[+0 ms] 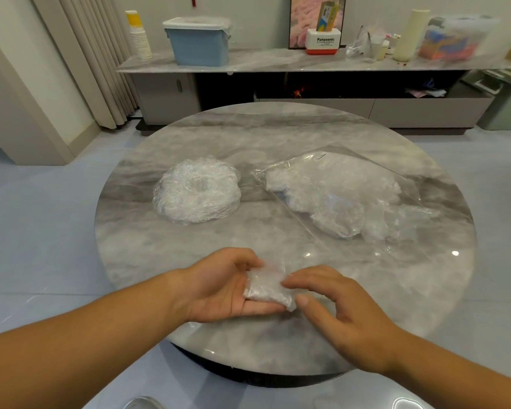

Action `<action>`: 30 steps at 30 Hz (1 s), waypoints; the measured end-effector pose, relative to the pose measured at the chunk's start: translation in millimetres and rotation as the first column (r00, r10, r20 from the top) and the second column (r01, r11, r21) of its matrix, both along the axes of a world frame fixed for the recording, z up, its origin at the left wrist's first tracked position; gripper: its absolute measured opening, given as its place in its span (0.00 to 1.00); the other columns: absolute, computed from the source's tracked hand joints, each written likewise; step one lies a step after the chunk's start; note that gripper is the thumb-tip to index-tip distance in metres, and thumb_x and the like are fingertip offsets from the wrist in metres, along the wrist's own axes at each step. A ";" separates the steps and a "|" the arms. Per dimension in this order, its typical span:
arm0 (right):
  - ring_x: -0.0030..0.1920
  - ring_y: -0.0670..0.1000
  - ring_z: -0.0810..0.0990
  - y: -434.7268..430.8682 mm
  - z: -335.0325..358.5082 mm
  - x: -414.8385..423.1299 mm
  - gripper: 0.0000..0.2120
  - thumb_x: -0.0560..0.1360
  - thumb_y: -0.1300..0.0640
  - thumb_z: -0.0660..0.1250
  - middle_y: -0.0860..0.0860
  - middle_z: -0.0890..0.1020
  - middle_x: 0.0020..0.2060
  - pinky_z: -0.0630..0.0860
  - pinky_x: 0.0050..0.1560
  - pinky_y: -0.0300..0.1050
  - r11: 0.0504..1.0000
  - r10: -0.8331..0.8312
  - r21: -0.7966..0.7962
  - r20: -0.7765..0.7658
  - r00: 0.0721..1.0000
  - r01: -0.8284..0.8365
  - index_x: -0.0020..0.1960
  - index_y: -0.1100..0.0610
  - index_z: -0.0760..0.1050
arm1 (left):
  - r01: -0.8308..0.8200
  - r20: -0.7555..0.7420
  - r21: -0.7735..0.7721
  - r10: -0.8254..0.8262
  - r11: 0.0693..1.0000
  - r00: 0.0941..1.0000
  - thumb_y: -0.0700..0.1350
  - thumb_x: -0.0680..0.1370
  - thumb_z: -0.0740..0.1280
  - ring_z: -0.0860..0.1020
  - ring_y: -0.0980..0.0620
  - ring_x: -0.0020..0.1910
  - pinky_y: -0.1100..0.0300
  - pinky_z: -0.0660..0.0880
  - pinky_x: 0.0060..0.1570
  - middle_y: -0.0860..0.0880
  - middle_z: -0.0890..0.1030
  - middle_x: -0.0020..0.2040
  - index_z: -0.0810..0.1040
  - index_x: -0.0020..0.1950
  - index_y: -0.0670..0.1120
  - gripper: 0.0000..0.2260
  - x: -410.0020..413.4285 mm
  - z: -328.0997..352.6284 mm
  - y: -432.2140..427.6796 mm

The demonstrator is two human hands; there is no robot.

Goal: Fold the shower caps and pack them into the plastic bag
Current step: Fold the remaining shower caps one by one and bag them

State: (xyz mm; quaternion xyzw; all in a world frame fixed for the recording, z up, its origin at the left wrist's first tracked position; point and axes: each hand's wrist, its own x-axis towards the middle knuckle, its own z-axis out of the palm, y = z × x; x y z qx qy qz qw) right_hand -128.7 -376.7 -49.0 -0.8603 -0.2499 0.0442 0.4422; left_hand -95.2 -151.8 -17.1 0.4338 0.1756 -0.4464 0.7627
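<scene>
Hands (219,287) (345,311) pinching one folded cap (266,287), one stack (189,202), one bag (337,187)

This is a home living room: a round marble table (278,134), long curtains (95,54), a low sideboard (278,63) with household things.

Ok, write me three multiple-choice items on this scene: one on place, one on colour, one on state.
1. The ring-shaped pile of caps lies: A) left of the plastic bag B) inside it C) on a chair.
2. The lidded bin on the sideboard is: A) red B) blue C) black.
3. The folded cap is: A) packed away B) let go C) held by the left hand and right hand.
Answers: 1 A, the pile sits apart, left of the bag; 2 B, its body is light blue; 3 C, left fingers cradle it and right fingers pinch its edge.
</scene>
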 end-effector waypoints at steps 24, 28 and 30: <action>0.56 0.51 0.84 -34.4 54.5 -0.6 0.25 0.69 0.36 0.63 0.51 0.87 0.52 0.79 0.61 0.57 0.751 -0.170 0.451 -0.574 0.801 0.482 0.52 0.52 0.87 | -0.240 0.558 0.175 0.105 0.955 0.823 0.29 0.77 0.68 0.85 0.41 0.52 0.54 0.83 0.47 0.39 0.81 0.59 0.77 0.64 0.43 0.18 17.7 37.1 -79.6; 0.50 0.52 0.86 -54.3 58.7 8.6 0.24 0.80 0.43 0.59 0.53 0.88 0.47 0.80 0.58 0.57 0.717 -0.337 0.405 -0.510 0.791 0.567 0.44 0.57 0.87 | -0.218 0.586 0.181 0.073 0.959 0.807 0.34 0.77 0.70 0.85 0.44 0.51 0.50 0.83 0.48 0.40 0.81 0.59 0.78 0.64 0.45 0.16 19.1 42.5 -96.3; 0.47 0.54 0.87 -70.3 61.1 18.2 0.25 0.84 0.47 0.56 0.53 0.88 0.45 0.80 0.56 0.55 0.675 -0.454 0.383 -0.457 0.765 0.630 0.45 0.60 0.85 | -0.216 0.655 0.285 -0.025 0.934 0.755 0.43 0.79 0.71 0.83 0.50 0.56 0.50 0.83 0.52 0.44 0.82 0.60 0.79 0.62 0.47 0.12 20.3 42.3 -101.3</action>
